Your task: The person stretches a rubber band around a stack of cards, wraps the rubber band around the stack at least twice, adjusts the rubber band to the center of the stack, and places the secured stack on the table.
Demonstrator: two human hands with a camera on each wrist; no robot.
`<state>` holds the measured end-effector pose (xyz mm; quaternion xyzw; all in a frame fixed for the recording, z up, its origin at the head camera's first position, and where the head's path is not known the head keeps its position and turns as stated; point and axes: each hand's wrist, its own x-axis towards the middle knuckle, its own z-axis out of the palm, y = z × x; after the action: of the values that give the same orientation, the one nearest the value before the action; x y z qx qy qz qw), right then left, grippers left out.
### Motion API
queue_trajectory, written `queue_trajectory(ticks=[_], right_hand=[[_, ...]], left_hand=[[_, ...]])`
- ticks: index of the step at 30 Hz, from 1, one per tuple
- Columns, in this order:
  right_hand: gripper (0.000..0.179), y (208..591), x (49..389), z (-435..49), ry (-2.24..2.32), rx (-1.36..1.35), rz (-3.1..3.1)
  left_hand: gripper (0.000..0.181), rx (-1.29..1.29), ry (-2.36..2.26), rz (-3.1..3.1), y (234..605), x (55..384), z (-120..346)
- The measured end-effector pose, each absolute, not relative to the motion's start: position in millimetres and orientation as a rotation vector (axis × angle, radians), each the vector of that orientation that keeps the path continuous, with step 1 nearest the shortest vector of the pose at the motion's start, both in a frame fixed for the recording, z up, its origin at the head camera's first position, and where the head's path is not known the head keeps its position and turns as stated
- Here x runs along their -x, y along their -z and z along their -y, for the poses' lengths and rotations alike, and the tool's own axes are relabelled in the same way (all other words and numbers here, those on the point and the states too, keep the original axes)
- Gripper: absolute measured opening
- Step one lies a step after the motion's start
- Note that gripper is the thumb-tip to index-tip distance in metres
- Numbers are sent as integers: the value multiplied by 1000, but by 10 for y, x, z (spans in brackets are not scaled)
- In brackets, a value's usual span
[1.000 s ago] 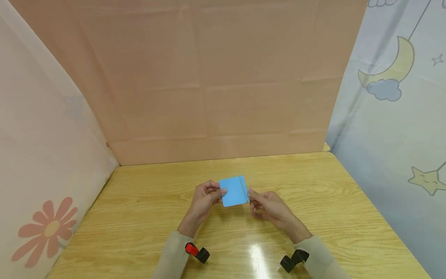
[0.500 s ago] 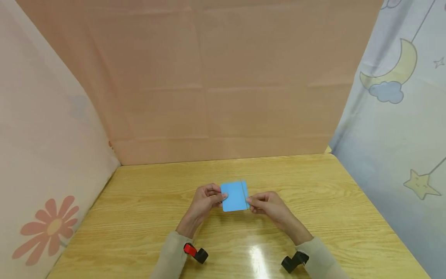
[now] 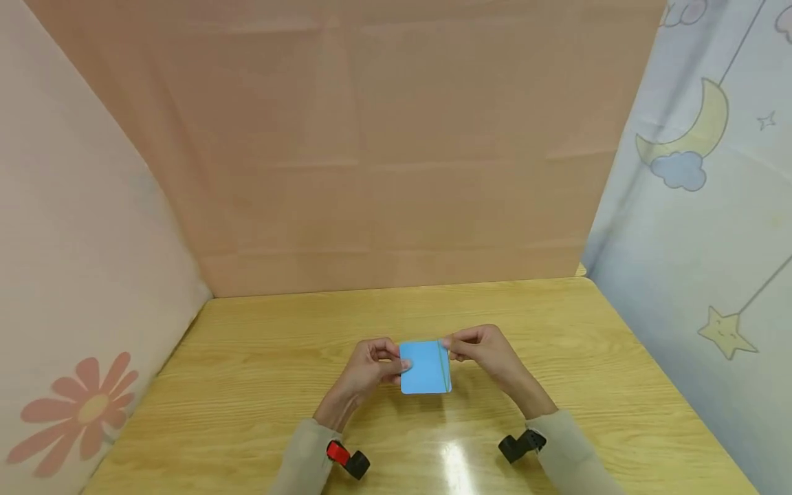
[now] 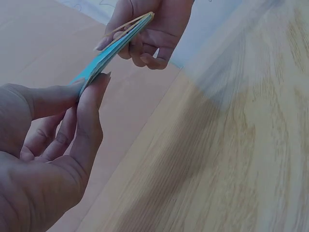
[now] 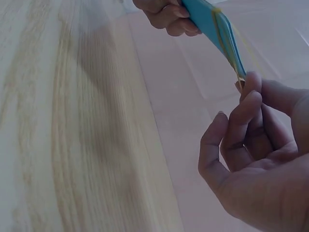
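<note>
A thin, square blue piece with rounded corners, like a small stack of cards [image 3: 422, 371], is held above the table. My left hand [image 3: 370, 368] pinches its left edge, thumb on top and fingers beneath. A yellowish rubber band [image 3: 444, 368] runs around it near the right edge. At the upper right corner, my right hand [image 3: 485, 347] pinches the band between thumb and index finger. In the right wrist view the rubber band [image 5: 225, 38] stretches towards those fingertips [image 5: 252, 83]. From the left wrist side the blue stack [image 4: 107, 57] appears edge-on, with thin layers.
The wood-grain table [image 3: 260, 392] lies below both hands. A pinkish-brown cloth [image 3: 383, 172] hangs at the back. Printed fabric walls stand left [image 3: 80, 275] and right [image 3: 693, 275]. Wrist cameras sit on both sleeves.
The blue stack has come lower and slightly right in the head view, turning nearly square-on. My right hand has shifted from the band's lower end to the upper right corner.
</note>
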<state>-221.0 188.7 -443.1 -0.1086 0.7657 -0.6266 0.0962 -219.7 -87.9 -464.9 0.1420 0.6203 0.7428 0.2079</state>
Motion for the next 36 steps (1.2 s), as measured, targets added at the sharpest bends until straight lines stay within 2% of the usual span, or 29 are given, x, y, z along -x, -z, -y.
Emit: queue_trajectory(ticks=[5,9,13,16,24,36], right_hand=[[30,4387,2226,-1948,1781,361,-2316],[30,4326,2265,-2068,1921,295,-2204],[21,4220,2269,-2285,2141,198,-2130],[18,4176,2257,-2384,2133,193,-2169],[23,4220,2245,-2252,1896,255,-2237],[44,4305,2220,-2084,1707,310,-2242]], left_hand=[[17,-398,-2043,-1743,4667,2217,843],[13,-458,-1938,-1840,4682,2181,816],[12,-496,-1832,-1906,4690,2142,796],[11,-454,-1881,-1902,4669,2157,799],[12,-368,-1940,-1879,4615,2190,850],[12,-334,-2004,-1844,4607,2225,896]])
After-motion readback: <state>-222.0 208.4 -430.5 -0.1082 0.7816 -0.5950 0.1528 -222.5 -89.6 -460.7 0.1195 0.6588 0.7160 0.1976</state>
